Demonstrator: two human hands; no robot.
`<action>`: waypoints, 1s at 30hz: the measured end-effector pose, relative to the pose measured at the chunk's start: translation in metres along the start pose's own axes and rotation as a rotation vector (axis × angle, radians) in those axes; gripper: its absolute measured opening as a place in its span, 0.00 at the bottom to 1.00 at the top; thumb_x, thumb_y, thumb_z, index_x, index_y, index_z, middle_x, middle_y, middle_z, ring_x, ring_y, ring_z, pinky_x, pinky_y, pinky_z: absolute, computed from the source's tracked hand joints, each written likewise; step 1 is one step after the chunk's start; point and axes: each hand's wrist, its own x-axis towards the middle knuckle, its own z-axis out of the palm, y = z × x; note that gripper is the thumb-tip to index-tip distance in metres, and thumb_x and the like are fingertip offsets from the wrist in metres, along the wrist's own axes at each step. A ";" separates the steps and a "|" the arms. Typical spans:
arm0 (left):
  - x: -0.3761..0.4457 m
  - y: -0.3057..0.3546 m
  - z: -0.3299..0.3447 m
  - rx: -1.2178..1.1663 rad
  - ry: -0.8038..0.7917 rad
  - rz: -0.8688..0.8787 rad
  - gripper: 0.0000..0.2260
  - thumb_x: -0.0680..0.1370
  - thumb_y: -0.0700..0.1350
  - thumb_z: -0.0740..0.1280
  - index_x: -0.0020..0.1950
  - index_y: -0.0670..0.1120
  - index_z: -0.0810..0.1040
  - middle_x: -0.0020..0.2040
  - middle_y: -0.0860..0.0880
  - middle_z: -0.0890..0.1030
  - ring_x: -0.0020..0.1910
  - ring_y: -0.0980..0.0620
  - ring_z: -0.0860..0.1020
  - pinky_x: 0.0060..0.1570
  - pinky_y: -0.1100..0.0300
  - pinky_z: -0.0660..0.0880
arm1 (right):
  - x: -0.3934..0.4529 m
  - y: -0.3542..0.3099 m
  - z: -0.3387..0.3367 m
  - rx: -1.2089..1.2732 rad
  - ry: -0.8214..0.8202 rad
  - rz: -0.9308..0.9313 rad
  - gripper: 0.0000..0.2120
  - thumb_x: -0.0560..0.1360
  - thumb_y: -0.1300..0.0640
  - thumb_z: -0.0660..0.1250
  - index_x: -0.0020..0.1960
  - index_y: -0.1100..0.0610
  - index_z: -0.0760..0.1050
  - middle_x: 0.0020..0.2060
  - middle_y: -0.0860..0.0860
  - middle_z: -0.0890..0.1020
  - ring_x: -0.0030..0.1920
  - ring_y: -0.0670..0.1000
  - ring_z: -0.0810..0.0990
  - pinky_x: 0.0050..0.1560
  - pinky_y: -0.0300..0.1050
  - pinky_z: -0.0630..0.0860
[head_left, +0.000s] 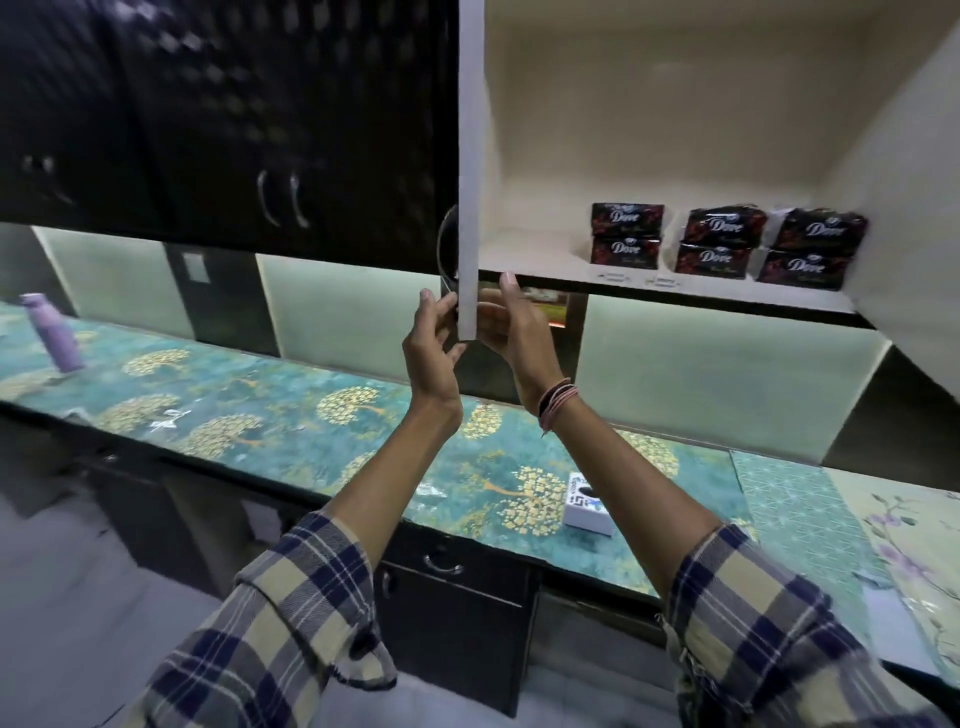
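From my remote seat the biggest thing in view was the long counter (260, 395) with its teal covering and gold tree pattern, running across the frame below the wall units. Above it the open cupboard (649, 130) showed a pale inside, and to its left hung the closed dark doors (208, 130) with curved metal handles. The cabinet door (470, 156) stood swung out toward me, seen edge-on as a pale upright strip, its lower corner caught between the two raised hands. The left hand (434, 343) gripped that corner from the dark outer side, fingers curled in against the edge. The right hand (511, 332) lay against the inner side, one finger standing up near the shelf front; the door hid part of it, so I could not tell whether its fingers closed on the panel. On the shelf sat six dark Dove soap packs (722, 241), stacked two high in three piles, well apart from the hands. A purple bottle (52, 332) stood far left on the counter, a small white box (587, 504) lay under the right forearm, and red threads (556, 402) ringed the right wrist
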 end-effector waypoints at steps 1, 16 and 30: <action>0.001 0.005 -0.008 -0.001 0.023 0.009 0.26 0.85 0.61 0.56 0.71 0.44 0.79 0.69 0.47 0.81 0.70 0.50 0.77 0.71 0.43 0.72 | 0.000 0.000 0.011 -0.005 -0.028 0.016 0.28 0.84 0.39 0.54 0.61 0.60 0.82 0.55 0.57 0.87 0.57 0.56 0.86 0.59 0.48 0.81; 0.025 0.034 -0.086 0.062 0.253 0.089 0.25 0.85 0.59 0.56 0.63 0.42 0.83 0.67 0.47 0.80 0.68 0.51 0.74 0.72 0.42 0.71 | 0.013 0.004 0.083 -0.050 -0.316 0.123 0.33 0.82 0.34 0.49 0.70 0.56 0.76 0.73 0.57 0.74 0.71 0.58 0.73 0.72 0.61 0.69; 0.057 -0.014 0.078 -0.077 0.018 0.013 0.23 0.85 0.56 0.59 0.64 0.38 0.82 0.61 0.43 0.84 0.62 0.48 0.82 0.61 0.48 0.79 | 0.070 -0.047 -0.119 -0.064 0.252 0.081 0.23 0.83 0.40 0.57 0.55 0.58 0.79 0.58 0.60 0.83 0.59 0.60 0.81 0.61 0.60 0.79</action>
